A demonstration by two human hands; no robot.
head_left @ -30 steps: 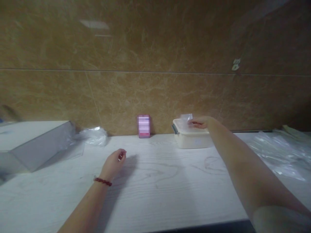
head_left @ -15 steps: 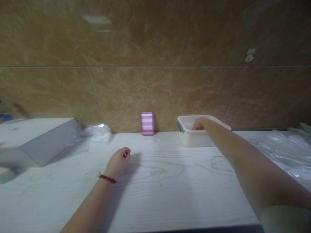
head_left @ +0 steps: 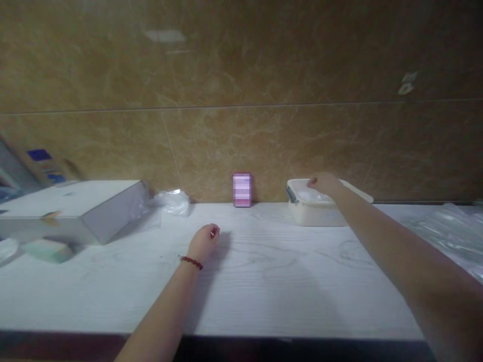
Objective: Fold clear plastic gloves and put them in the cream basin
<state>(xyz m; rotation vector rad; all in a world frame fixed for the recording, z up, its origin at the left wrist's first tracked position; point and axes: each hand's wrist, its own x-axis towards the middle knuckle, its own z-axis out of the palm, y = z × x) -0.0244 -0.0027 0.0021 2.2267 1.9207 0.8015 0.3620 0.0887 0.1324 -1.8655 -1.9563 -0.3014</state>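
My left hand (head_left: 205, 241), with a dark red beaded bracelet (head_left: 191, 262) on its wrist, hovers just over the white tabletop. Its fingers are curled together, and a small pale glint shows between thumb and fingers; what it is I cannot make out. Over the open cream plastic bin (head_left: 315, 217) is my right hand (head_left: 325, 184), its fingers bent and closed at rim height. Anything in those fingers is hidden or too small to name. Clear plastic (head_left: 311, 195) shows inside the bin, which has a grey latch (head_left: 291, 194) on its left end.
A phone-like pixelated rectangle (head_left: 242, 190) leans against the brown marbled wall (head_left: 211, 141). To the left are a white box (head_left: 113, 213), crumpled clear plastic (head_left: 173, 202) and a pale green-and-white block (head_left: 49, 250). Clear plastic bags (head_left: 447, 234) lie at the right. The table's front edge (head_left: 283, 336) is near me.
My right hand has risen from inside the bin to its rim level. The whole view has shifted, with things sitting farther right; my left hand stays curled over the table.
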